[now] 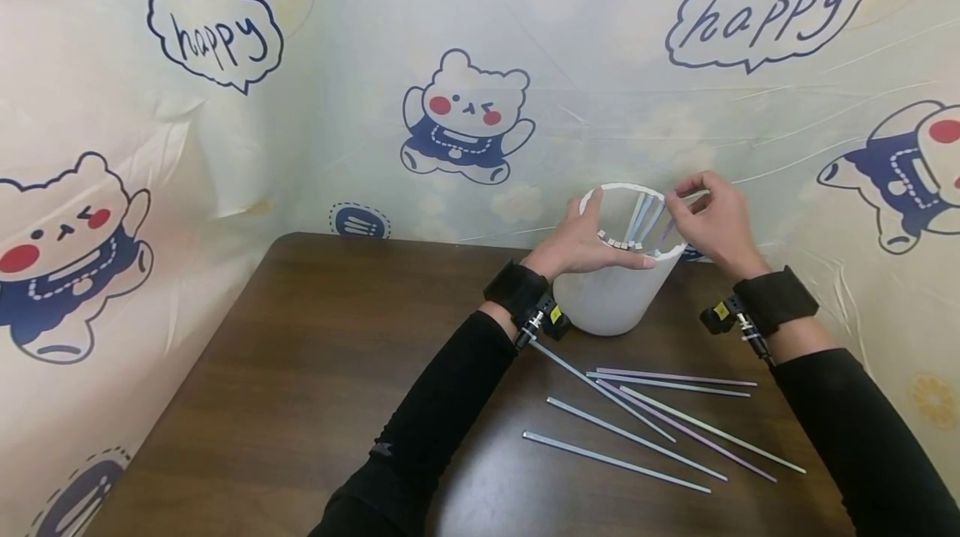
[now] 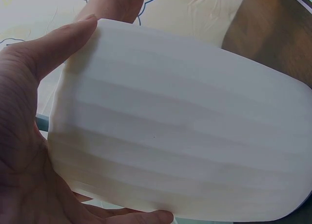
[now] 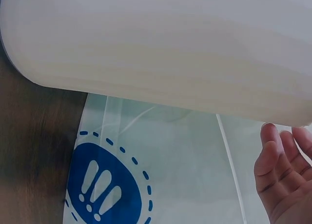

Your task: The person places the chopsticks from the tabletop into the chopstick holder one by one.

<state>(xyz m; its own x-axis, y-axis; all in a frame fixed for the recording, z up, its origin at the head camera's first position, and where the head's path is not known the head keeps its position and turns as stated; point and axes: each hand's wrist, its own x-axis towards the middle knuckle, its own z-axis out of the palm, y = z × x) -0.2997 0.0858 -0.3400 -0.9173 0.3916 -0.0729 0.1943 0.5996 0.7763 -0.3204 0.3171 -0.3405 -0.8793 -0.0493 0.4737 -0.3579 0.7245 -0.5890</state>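
Observation:
A white bin [image 1: 609, 299] stands tilted at the table's back edge, its mouth turned toward me. My left hand [image 1: 576, 243] grips it at the rim, thumb along the near side and fingers round the far side. Several thin pale-blue sticks [image 1: 643, 216] lean inside, with small white pieces [image 1: 618, 244] along the lower rim. At the right of the rim, my right hand [image 1: 716, 224] pinches a purple stick [image 1: 665, 232] between thumb and fingers. The right wrist view shows the curled right fingers [image 3: 273, 153] beside the bin's rim.
Several loose sticks, pale blue [image 1: 618, 464], purple [image 1: 697, 433] and pale green [image 1: 712, 429], lie on the brown table [image 1: 300, 387] in front of the bin, between my forearms. A printed curtain [image 1: 360, 103] hangs right behind the table.

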